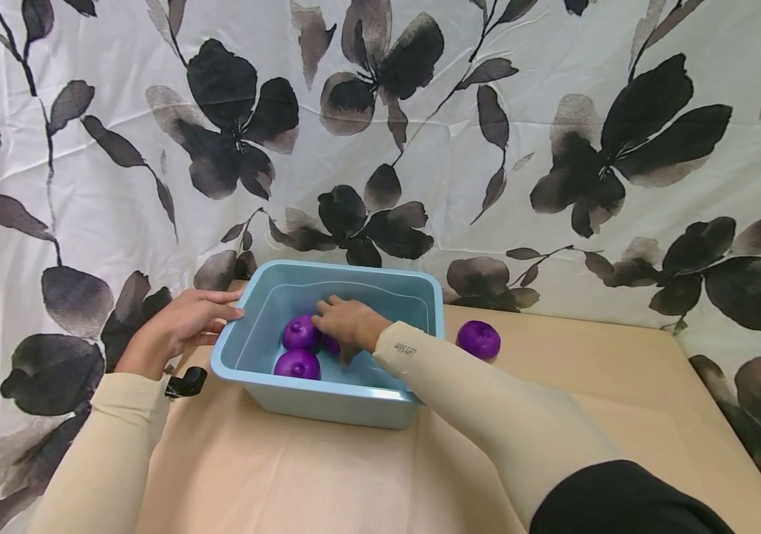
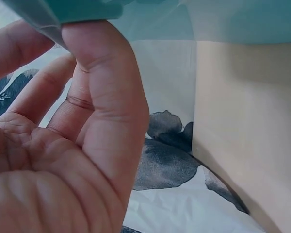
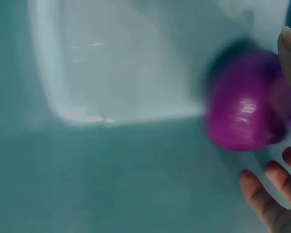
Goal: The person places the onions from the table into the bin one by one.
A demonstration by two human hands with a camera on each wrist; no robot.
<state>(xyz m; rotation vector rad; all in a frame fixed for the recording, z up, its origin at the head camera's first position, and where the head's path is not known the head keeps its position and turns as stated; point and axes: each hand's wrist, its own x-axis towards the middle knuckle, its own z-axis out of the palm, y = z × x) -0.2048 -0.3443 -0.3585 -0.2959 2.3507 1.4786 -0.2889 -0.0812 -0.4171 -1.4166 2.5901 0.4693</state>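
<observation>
A light blue plastic bin (image 1: 327, 406) stands on a tan table (image 1: 274, 475). My left hand (image 1: 228, 312) pinches its left rim; in the left wrist view the thumb (image 2: 102, 73) presses up against the bin's edge (image 2: 150, 14). My right hand (image 1: 343, 324) reaches down inside the bin with its fingers (image 3: 271, 194) spread loosely round a purple round fruit (image 3: 245, 102), which looks blurred. Two more purple fruits (image 1: 300, 332) (image 1: 297, 365) lie on the bin floor beside that hand. A further purple fruit (image 1: 478, 339) sits on the table just right of the bin.
A white cloth with black flowers (image 1: 420, 133) hangs close behind the table and falls past its left edge (image 2: 169, 160). Bare tabletop stretches in front of the bin and to the right.
</observation>
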